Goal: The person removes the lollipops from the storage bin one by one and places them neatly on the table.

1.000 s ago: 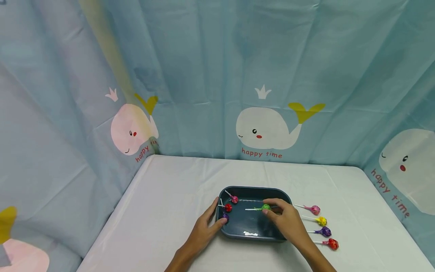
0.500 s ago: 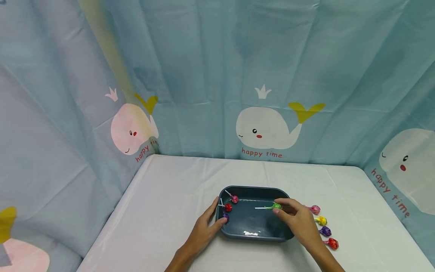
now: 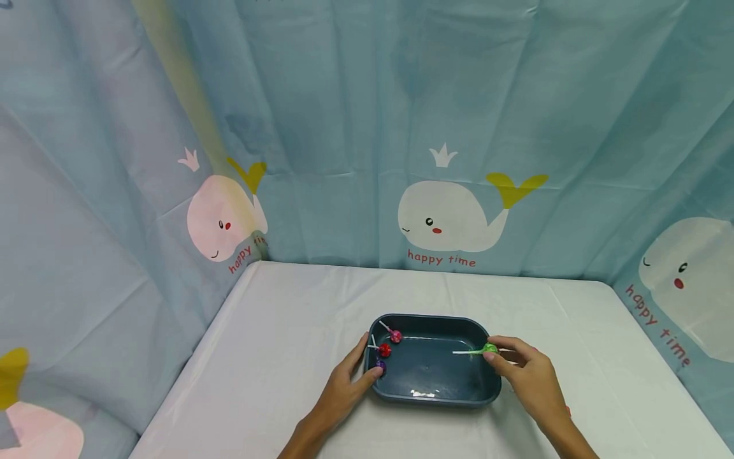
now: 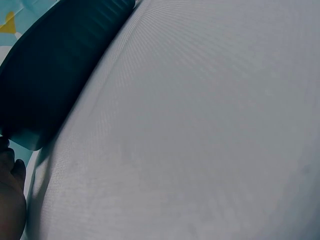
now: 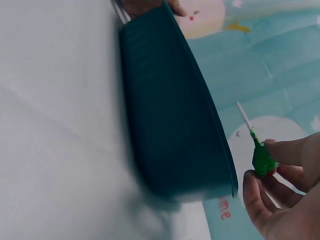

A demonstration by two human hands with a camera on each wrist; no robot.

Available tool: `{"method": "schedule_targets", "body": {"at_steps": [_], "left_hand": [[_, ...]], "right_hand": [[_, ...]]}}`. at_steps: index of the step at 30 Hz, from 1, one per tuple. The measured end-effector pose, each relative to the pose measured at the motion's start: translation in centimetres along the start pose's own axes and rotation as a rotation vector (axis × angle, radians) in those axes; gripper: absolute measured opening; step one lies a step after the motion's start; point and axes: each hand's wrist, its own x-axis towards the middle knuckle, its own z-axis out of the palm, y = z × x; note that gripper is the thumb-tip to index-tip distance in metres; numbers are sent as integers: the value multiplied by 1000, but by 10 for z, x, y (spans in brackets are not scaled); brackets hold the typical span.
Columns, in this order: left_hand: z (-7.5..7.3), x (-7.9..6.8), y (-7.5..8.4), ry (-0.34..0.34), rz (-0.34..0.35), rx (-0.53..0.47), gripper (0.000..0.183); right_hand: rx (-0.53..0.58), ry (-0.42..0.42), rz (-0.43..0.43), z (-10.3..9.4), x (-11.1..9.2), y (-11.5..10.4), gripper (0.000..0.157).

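Note:
My right hand (image 3: 530, 377) pinches a green lollipop (image 3: 489, 349) by its candy head, above the right rim of a dark blue-green tray (image 3: 436, 382). The lollipop's white stick points left over the tray. In the right wrist view, thumb and fingers close round the green wrapper (image 5: 262, 159). My left hand (image 3: 344, 386) grips the tray's left end, its thumb over the rim; only part of this hand (image 4: 10, 195) shows in the left wrist view. Inside the tray at the left lie a pink lollipop (image 3: 395, 336), a red lollipop (image 3: 385, 350) and a purple lollipop (image 3: 381, 366).
A white cloth covers the table (image 3: 275, 357). Behind it hangs a blue curtain (image 3: 344, 140) printed with whales. A speck of red (image 3: 568, 411) shows beside my right wrist; the hand and forearm hide other lollipops on the table there.
My right hand has moved right with the green lollipop, from over the tray's middle to its right rim, and now covers the lollipops on the table. The left hand and tray stay put.

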Motion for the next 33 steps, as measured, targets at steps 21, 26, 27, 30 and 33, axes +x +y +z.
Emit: {"method": "schedule_targets", "body": {"at_steps": [21, 26, 27, 30, 33], "left_hand": [[0, 0, -3, 3, 11, 4, 79], [1, 0, -2, -4, 19, 9, 78], [1, 0, -2, -4, 23, 11, 78], [1, 1, -2, 1, 24, 8, 78], [1, 1, -2, 4, 19, 7, 78]], "right_hand": [[-155, 158, 101, -42, 6, 40, 47], [-171, 161, 177, -49, 10, 50, 47], [-178, 165, 185, -50, 10, 52, 46], [-189, 181, 200, -55, 13, 57, 43], [-196, 194, 219, -59, 16, 62, 43]]}}
